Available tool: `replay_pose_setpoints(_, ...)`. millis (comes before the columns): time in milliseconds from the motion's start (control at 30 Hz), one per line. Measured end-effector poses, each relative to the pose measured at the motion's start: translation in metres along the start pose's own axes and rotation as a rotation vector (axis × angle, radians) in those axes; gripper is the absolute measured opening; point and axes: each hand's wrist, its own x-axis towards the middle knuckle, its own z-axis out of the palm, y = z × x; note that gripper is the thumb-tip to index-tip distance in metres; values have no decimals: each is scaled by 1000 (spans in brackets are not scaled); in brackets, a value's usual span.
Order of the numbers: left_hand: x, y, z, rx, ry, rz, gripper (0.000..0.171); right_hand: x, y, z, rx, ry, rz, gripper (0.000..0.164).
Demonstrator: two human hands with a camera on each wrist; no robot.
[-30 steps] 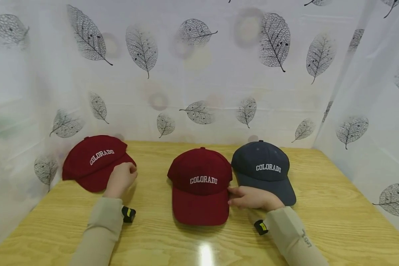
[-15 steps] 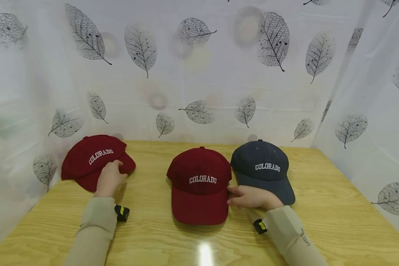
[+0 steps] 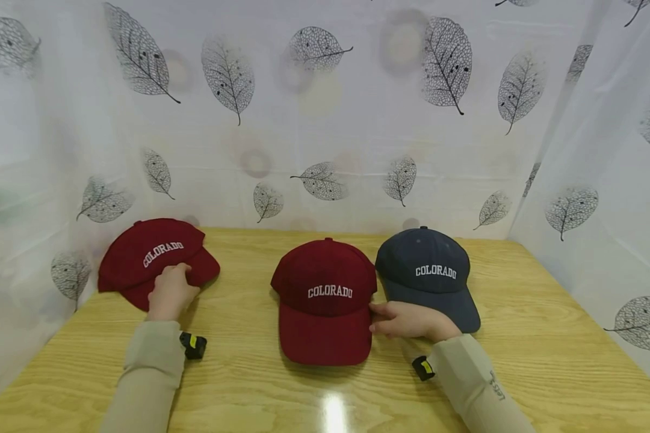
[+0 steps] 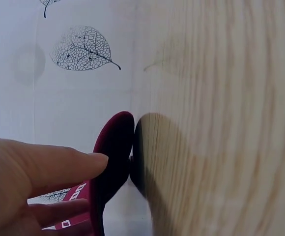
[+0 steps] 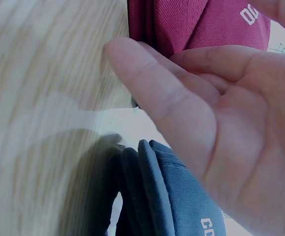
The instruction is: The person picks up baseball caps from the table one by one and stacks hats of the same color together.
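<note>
On the left of the table lies a red cap (image 3: pixel 141 252) with white COLORADO lettering, turned at an angle. My left hand (image 3: pixel 170 294) is over its brim. In the left wrist view, the straight thumb (image 4: pixel 69 167) overlaps the brim's dark underside (image 4: pixel 117 152), with the fingers beside the lettered front. A second red cap (image 3: pixel 326 331) sits mid-table, brim toward me. My right hand (image 3: pixel 411 320) lies at its right side, fingertips right at the brim. In the right wrist view, the fingers of that hand are extended between this cap (image 5: pixel 174 24) and the navy cap (image 5: pixel 182 191).
The navy cap also stands behind my right hand, close against the middle red cap. A white sheet (image 3: pixel 325 132) printed with leaves encloses the back and sides of the wooden table (image 3: pixel 238 373). Small black devices hang by both sleeve cuffs.
My left hand has moved left and slightly toward me along the brim of the left red cap. The caps and my right hand stay in place; the head view shifts slightly.
</note>
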Motion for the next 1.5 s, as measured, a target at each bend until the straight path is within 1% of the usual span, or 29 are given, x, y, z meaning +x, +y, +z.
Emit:
replay_pose_setpoints(300, 1, -5, 1, 2, 4, -10, 51, -1, -3, -1, -6, -3, 7, 60)
replay_pose_setpoints(467, 2, -3, 0, 2, -10, -21, 52, -1, -4, -2, -13, -1, 3, 60)
replay_pose_setpoints(633, 2, -2, 0, 30, -18, -22, 49, -1, -3, -2, -12, 1, -4, 60)
replay_pose_setpoints(833, 1, 1, 0, 60, -4, -1, 45, -1, -2, -2, -9, 3, -5, 59)
replay_pose_setpoints(1033, 1, 5, -1, 71, 32, 9, 44, -1, -2, -1, -11, 3, -1, 59)
replay_pose_setpoints(1100, -1, 8, -2, 76, 58, 10, 42, -1, -1, -1, -7, 3, 0, 59)
replay_pose_setpoints(1167, -1, 10, -3, 84, 101, 7, 39, -1, 0, -1, -7, 2, 0, 59)
replay_pose_setpoints(1300, -4, 15, -8, 99, 221, -7, 34, 0, 1, -1, -7, 0, -2, 59)
replay_pose_setpoints(1433, -6, 20, -16, 110, 318, 6, 32, 0, 1, 0, -9, 0, -5, 60)
replay_pose_setpoints(1500, -7, 24, -19, 113, 369, 23, 32, 0, 1, 0, -6, 1, -2, 60)
